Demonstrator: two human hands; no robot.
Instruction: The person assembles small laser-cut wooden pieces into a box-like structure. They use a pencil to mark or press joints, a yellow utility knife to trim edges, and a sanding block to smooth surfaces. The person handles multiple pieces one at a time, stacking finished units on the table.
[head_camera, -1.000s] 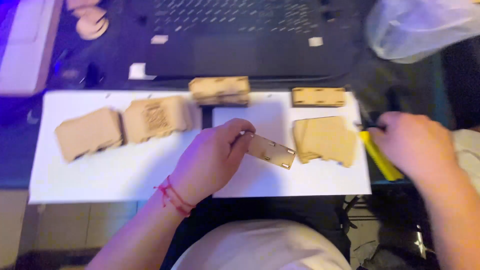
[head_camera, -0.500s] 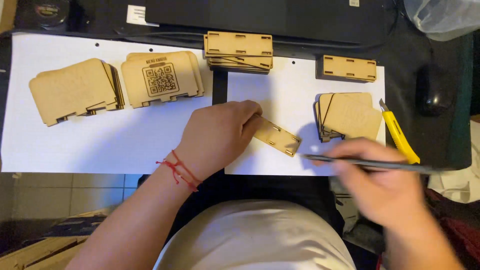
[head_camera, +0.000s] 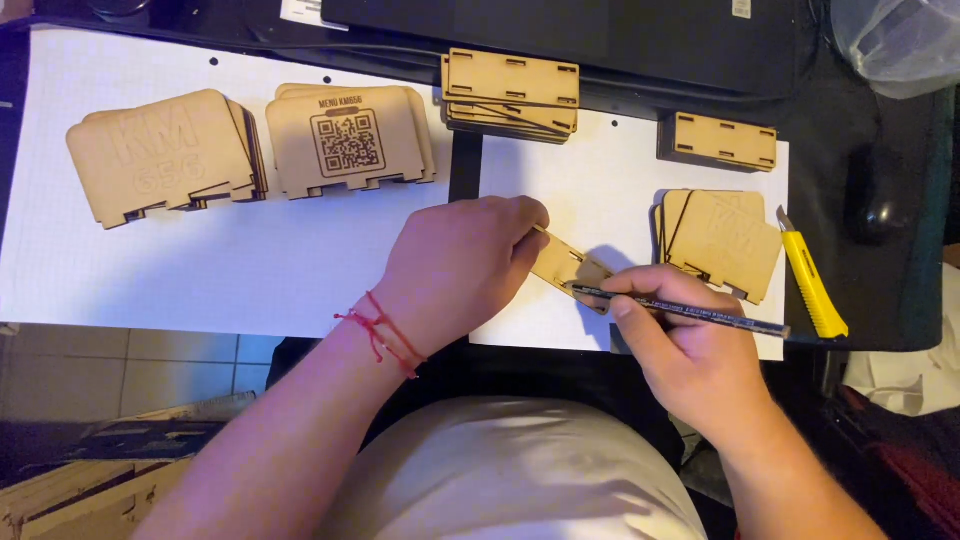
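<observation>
My left hand (head_camera: 462, 265) pinches a small slotted wooden strip (head_camera: 566, 266) and holds it down on a white sheet (head_camera: 600, 190). A red string bracelet circles that wrist. My right hand (head_camera: 690, 345) grips a dark pen (head_camera: 690, 312), whose tip touches the strip's near end. Just right of the strip lies a stack of rounded wooden panels (head_camera: 722, 240).
Two more stacks of engraved wooden panels (head_camera: 165, 155) (head_camera: 350, 140) rest on the left sheet. Stacks of slotted strips (head_camera: 512, 92) (head_camera: 722, 140) lie at the back. A yellow utility knife (head_camera: 812, 285) lies at the right, and a dark mouse (head_camera: 878, 195) beyond it.
My right hand has come from the right side to the middle with the pen, bringing its tip onto the strip. The left hand stays on the strip. The view has shifted nearer.
</observation>
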